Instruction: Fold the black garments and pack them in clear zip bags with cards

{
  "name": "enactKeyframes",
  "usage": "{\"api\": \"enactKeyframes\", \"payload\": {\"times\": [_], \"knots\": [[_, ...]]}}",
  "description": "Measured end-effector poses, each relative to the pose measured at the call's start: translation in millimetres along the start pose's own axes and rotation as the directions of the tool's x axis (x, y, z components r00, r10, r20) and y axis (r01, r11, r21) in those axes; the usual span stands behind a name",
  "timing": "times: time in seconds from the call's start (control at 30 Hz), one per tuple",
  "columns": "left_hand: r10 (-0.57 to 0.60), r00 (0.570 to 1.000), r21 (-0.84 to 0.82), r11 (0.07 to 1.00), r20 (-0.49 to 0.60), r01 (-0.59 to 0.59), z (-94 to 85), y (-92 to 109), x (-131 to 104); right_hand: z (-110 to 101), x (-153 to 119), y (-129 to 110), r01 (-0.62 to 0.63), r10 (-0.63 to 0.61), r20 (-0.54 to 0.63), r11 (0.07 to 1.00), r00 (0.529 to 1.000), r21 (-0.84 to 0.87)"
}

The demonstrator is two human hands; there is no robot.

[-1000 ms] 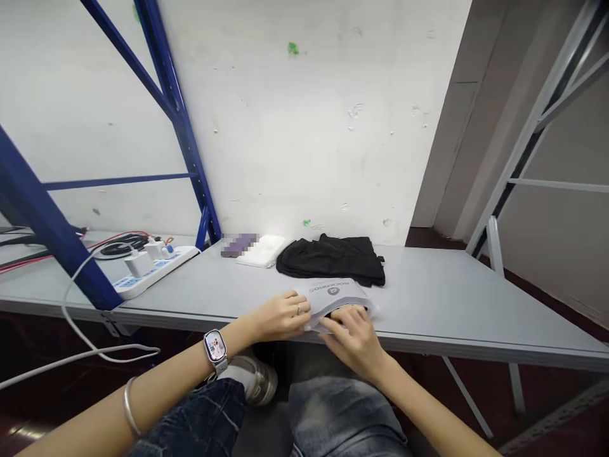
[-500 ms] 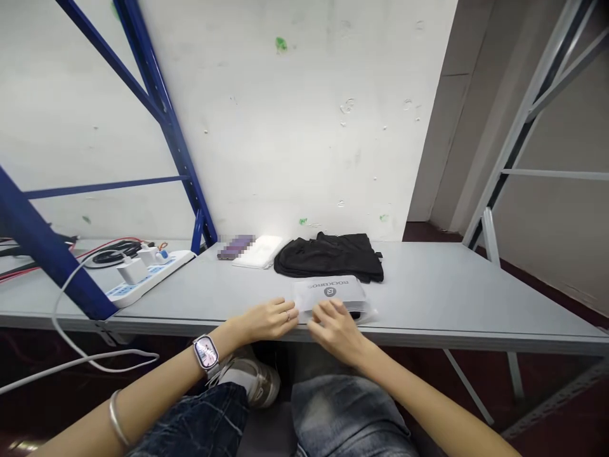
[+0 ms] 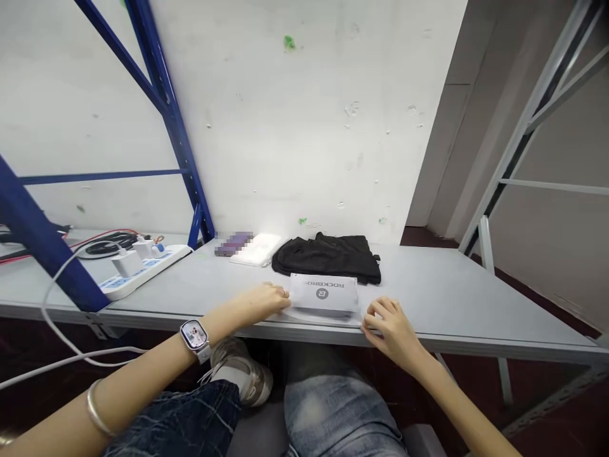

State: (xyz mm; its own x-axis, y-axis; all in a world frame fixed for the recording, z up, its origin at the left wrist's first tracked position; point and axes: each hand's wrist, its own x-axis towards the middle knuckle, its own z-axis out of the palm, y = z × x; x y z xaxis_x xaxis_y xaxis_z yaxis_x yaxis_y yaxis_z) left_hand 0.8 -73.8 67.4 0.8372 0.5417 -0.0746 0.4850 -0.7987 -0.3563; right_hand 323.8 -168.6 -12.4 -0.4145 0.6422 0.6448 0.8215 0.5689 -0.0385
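Observation:
A flat packet in a clear plastic bag (image 3: 328, 299), printed with ROCKBROS lettering and a round dark logo, lies at the front edge of the table. Its left edge meets the fingertips of my left hand (image 3: 266, 301), which are bent together around that side. At the lower right corner, my right hand (image 3: 391, 329) pinches the loose plastic between thumb and fingers. Just behind the packet rests a folded black cloth item (image 3: 328, 257), apart from both hands.
Beside the black cloth are a white folded sheet (image 3: 257, 249) and a blurred purple object (image 3: 233, 244). A power strip (image 3: 147, 273) with chargers and cables sits left, behind a blue post (image 3: 52, 247). The grey table (image 3: 466, 298) ends near my knees; a white wall panel (image 3: 295, 127) stands behind.
My right hand has moved right, from the front of the packet to its lower right corner. The packet now shows more fully, and my left hand remains at its left edge.

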Motion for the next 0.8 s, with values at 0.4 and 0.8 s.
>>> {"api": "enactKeyframes", "payload": {"times": [0.4,0.8], "knots": [[-0.33,0.928,-0.502,0.84,-0.172,0.206,27.1,50.0,81.4,33.7,72.1,-9.9,-0.206,0.122,0.276,0.932,0.953,0.299],[-0.386,0.922,-0.678,0.685,-0.024,0.268,62.3,17.8,65.8,37.7,64.4,-16.2,-0.182,0.048,0.477,0.954,0.878,0.239]]}}
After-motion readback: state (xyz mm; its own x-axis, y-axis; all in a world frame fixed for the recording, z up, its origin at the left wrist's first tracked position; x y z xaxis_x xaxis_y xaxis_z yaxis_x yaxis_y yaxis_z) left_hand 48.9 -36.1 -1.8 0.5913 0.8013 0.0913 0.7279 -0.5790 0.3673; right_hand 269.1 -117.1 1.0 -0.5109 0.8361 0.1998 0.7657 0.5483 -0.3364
